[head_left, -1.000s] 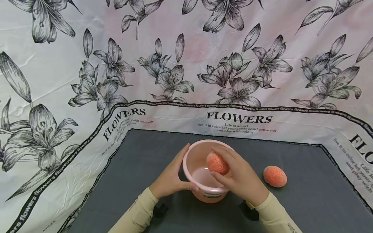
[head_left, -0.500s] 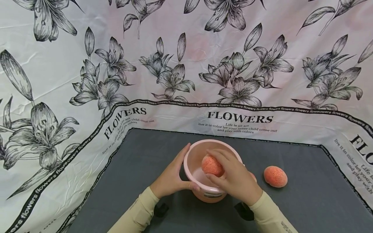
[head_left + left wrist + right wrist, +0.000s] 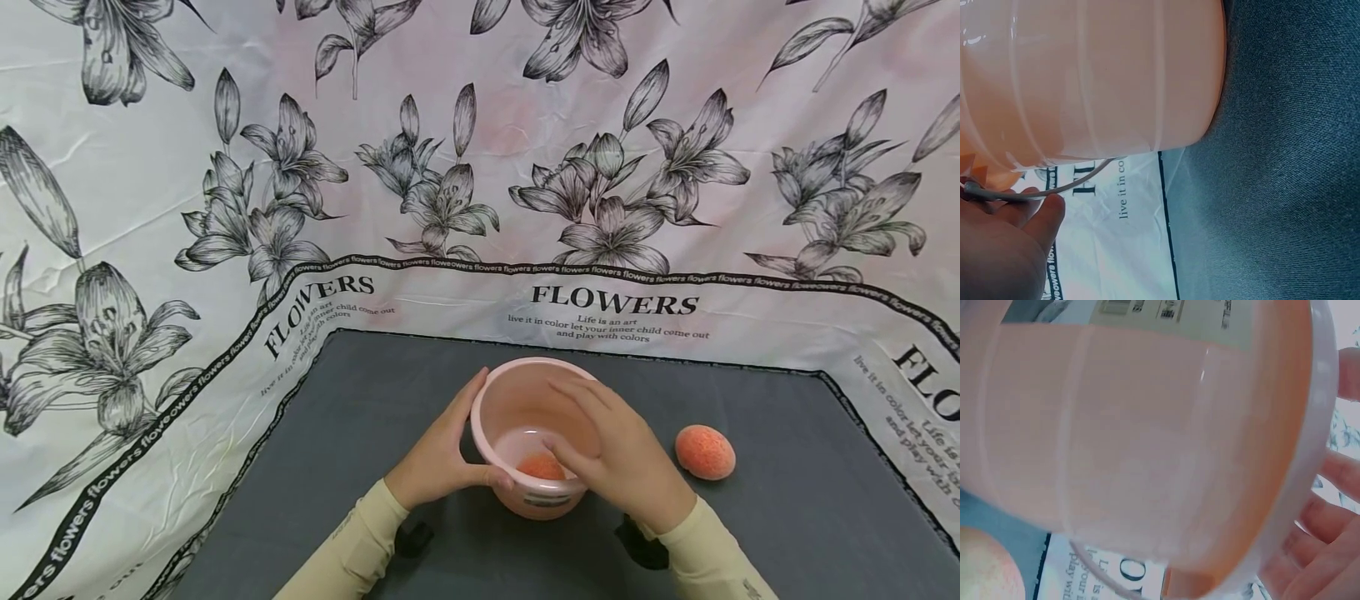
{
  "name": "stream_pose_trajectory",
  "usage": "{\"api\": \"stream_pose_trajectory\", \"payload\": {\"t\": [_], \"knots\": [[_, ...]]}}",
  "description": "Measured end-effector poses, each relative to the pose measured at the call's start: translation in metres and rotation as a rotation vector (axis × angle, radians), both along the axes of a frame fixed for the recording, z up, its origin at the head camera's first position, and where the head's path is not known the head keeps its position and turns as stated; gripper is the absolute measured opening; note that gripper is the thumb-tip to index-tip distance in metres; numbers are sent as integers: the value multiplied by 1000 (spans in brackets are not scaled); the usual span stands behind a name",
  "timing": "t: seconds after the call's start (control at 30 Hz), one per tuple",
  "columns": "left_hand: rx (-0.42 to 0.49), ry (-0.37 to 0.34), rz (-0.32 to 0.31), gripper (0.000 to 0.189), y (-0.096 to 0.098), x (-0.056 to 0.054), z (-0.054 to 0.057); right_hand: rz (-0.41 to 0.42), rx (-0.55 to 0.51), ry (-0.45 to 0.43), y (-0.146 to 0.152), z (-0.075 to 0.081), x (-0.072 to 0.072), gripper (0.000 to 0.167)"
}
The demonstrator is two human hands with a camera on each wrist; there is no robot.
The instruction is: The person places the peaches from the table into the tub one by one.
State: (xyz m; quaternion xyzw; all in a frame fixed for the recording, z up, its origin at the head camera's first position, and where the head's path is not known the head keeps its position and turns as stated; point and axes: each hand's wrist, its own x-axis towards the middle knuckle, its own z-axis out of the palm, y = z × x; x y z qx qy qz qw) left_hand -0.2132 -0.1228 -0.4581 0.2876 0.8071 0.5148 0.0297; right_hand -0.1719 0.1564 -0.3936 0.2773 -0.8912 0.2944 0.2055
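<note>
A pink plastic bucket [image 3: 542, 505] stands upright on the dark table. My left hand [image 3: 435, 467] grips its left side, thumb over the near rim and fingers round the far side. In the left wrist view, the fingers lie by the thin handle [image 3: 1088, 178]. One orange-red, peach-like ball [image 3: 542, 467] lies at the bottom, partly hidden by the near rim. My right hand [image 3: 626, 454] is over the right rim, fingers spread and holding nothing. Another such ball [image 3: 705, 452] rests on the table to the right.
Grey cloth [image 3: 360, 392] covers the table. Behind and beside it hangs a white and pink curtain [image 3: 480, 217] printed with lilies and text. In the right wrist view, a peach-like ball [image 3: 988, 569] is by the bucket's base, and a label [image 3: 1172, 315] is on its wall.
My right hand lowered the ball into the bucket and let it go; it now lies on the bottom. The hand has drawn back slightly right. My left hand has kept its grip.
</note>
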Motion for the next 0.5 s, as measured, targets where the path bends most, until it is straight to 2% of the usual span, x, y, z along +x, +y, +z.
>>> {"api": "stream_pose_trajectory", "payload": {"t": [0.13,0.33,0.5], "knots": [[-4,-18,8,135,1,1,-1,-46,-14,4,11,-2,6,79],[5,-19,4,136,2,2,-1,-104,-35,33,40,-9,15,70],[2,-35,16,136,2,2,-2,-182,-14,-8,65,-19,26,68]]}}
